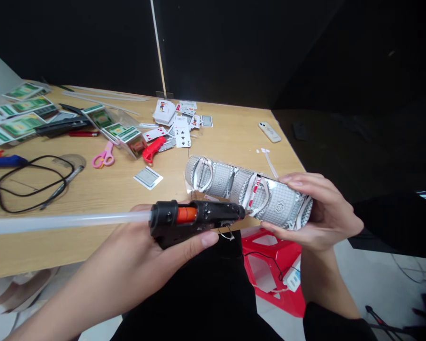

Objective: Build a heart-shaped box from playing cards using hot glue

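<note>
My left hand (138, 260) grips a black hot glue gun (199, 218) with an orange part in its side and a long translucent glue stick (67, 221) running out of its back. The nozzle touches, or nearly touches, the lower edge of a long rounded piece made of curved playing cards (220, 179), with white curled strips along it. Its right end sits in my right hand (323, 213), thumb and fingers on opposite sides. The cards' grey patterned backs face outward. A thin strand of glue hangs below the gun's front.
Loose playing cards (165, 113), a red-handled tool (153, 149), pink scissors (104, 156) and green card boxes (16, 127) lie on the wooden table (227, 137). A black cable (16, 208) coils at left, a phone (270, 132) lies at right. Below stands a red stool (291, 303).
</note>
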`<state>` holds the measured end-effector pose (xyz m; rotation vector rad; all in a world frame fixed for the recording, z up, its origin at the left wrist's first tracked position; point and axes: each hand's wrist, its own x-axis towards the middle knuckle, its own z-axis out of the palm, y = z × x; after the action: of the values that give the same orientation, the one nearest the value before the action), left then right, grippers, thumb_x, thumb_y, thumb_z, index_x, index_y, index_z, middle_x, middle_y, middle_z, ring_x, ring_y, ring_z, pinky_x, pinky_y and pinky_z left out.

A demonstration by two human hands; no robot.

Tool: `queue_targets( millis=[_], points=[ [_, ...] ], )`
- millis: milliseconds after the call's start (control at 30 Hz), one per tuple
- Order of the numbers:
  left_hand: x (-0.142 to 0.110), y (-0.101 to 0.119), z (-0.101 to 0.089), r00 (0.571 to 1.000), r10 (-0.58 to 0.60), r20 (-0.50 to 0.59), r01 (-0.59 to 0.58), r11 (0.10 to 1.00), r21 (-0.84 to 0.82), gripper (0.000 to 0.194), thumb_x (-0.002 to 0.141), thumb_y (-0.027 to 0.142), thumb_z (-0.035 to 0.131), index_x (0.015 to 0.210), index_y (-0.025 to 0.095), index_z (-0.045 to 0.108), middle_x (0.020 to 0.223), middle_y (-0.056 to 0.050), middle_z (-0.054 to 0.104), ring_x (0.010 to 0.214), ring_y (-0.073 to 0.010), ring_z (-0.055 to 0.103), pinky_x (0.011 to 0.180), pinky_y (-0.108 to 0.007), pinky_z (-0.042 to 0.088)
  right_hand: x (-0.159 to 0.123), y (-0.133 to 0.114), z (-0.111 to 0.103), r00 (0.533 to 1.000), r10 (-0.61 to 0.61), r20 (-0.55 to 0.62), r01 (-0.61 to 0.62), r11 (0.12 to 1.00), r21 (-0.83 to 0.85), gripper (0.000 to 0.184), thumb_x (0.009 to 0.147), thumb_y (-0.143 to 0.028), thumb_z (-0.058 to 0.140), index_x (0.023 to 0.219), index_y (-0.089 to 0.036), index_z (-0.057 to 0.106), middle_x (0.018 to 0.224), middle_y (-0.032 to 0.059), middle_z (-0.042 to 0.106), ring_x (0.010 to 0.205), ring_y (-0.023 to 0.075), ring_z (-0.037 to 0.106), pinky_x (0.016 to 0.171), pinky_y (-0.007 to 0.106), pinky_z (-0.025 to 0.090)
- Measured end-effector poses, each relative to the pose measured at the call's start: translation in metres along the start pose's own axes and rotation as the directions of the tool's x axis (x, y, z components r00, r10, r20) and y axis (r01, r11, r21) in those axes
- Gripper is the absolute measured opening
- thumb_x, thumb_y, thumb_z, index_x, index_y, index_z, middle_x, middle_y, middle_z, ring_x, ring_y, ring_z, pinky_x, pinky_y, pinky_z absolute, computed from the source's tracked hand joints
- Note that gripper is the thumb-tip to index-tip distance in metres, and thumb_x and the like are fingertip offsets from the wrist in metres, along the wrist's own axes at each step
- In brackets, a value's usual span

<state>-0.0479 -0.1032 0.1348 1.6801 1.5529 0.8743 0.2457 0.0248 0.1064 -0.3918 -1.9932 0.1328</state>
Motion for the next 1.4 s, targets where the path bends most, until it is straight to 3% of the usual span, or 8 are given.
queue_targets(
  millis=[200,400,633,767,933,1167,1300,1400],
  points=[
    [-0.001,-0.002,-0.001,1.000,0.015,0.001,-0.015,1.000,-0.002,0.038,0.097,0.061,0.073,0.075,0.030,0.079,0.049,0.006,0.064,0.044,-0.0149,0.057,0.043,-0.020,0.044,0.003,0.000,0.000,1.000,-0.002,-0.002,0.002,1.000,-0.022,0.088,0.060,-0.035,0.109,0.141,-0.026,0.075,0.111,0.0086,0.084,0.096,0.0338,0.082,0.074,0.052,0.072],
    [-0.001,-0.006,-0.002,1.000,-0.003,-0.015,0.003,1.000,0.006,0.043,0.095,0.062,0.074,0.068,0.029,0.077,0.048,0.007,0.063,0.042,-0.0143,0.056,0.042,-0.021,0.042,0.002,0.002,0.000,1.000,-0.004,-0.010,0.004,1.000,0.012,0.090,0.056,-0.029,0.110,0.139,-0.022,0.076,0.113,0.0102,0.083,0.096,0.0348,0.081,0.075,0.053,0.071],
    [0.001,-0.004,-0.003,0.998,0.013,-0.063,-0.013,1.000,-0.007,0.031,0.096,0.061,0.075,0.095,0.034,0.089,0.042,0.009,0.053,0.035,-0.0105,0.047,0.039,-0.018,0.036,-0.001,0.002,0.000,1.000,0.019,0.013,-0.019,1.000,0.001,0.090,0.058,-0.035,0.109,0.141,-0.029,0.075,0.111,0.0075,0.084,0.096,0.0343,0.082,0.073,0.053,0.072],
    [0.005,-0.002,-0.002,1.000,-0.012,0.005,0.012,1.000,-0.017,0.038,0.096,0.061,0.074,0.074,0.031,0.083,0.046,0.004,0.059,0.041,-0.0144,0.052,0.040,-0.022,0.039,-0.001,0.000,0.001,0.999,0.033,0.010,-0.033,0.999,0.021,0.092,0.054,-0.032,0.110,0.140,-0.027,0.076,0.110,0.0084,0.084,0.095,0.0346,0.082,0.074,0.054,0.072],
    [0.003,-0.008,-0.004,0.998,-0.050,0.045,0.051,0.998,-0.033,0.053,0.096,0.062,0.073,0.054,0.029,0.067,0.044,0.001,0.054,0.054,-0.0193,0.063,0.044,-0.021,0.042,-0.001,0.001,-0.001,1.000,0.015,0.020,-0.015,0.999,0.035,0.092,0.055,-0.029,0.110,0.141,-0.024,0.077,0.112,0.0096,0.084,0.097,0.0347,0.082,0.075,0.053,0.072],
    [0.004,-0.008,-0.005,0.995,-0.038,0.088,0.042,0.998,-0.040,0.046,0.097,0.060,0.073,0.062,0.030,0.073,0.044,0.003,0.056,0.051,-0.0184,0.061,0.041,-0.022,0.039,0.001,0.001,0.000,0.999,-0.008,0.049,0.006,0.999,0.047,0.094,0.054,-0.028,0.111,0.142,-0.022,0.076,0.113,0.0113,0.084,0.098,0.0353,0.082,0.075,0.053,0.072],
    [0.009,-0.003,-0.004,0.997,-0.040,0.071,0.043,0.998,-0.043,0.036,0.095,0.059,0.075,0.073,0.032,0.081,0.047,0.003,0.058,0.053,-0.0184,0.063,0.045,-0.021,0.044,0.001,-0.002,0.002,0.997,-0.018,0.070,0.013,0.998,0.061,0.095,0.055,-0.027,0.111,0.143,-0.020,0.076,0.113,0.0123,0.084,0.099,0.0353,0.082,0.077,0.053,0.071],
    [0.014,0.002,-0.004,0.998,-0.036,0.046,0.040,0.996,-0.084,0.041,0.093,0.058,0.078,0.063,0.030,0.077,0.045,0.002,0.055,0.057,-0.0196,0.067,0.050,-0.021,0.050,0.001,-0.004,0.005,0.996,-0.021,0.084,0.013,0.996,0.085,0.093,0.057,-0.027,0.110,0.143,-0.018,0.076,0.114,0.0128,0.084,0.099,0.0342,0.082,0.077,0.051,0.071]
  ],
)
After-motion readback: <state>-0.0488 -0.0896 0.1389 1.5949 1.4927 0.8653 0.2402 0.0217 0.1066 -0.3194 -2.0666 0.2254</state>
